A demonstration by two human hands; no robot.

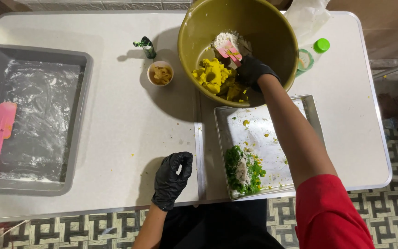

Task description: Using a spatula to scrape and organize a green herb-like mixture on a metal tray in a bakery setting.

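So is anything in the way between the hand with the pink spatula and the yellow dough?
Nothing visible is. The right hand is already inside the olive bowl, holding the pink spatula just above the yellow dough, beside the white flour. The left hand rests on the table, away from the bowl.

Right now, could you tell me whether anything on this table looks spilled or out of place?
Yes: yellow and green crumbs lie scattered across the shallow metal tray, away from the green heap, and the grey pan is smeared with white flour.

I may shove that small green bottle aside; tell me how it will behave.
The small green bottle stands upright, narrow and tall, so a push probably tips it. Its round body would likely roll on the smooth white table. It looks light.
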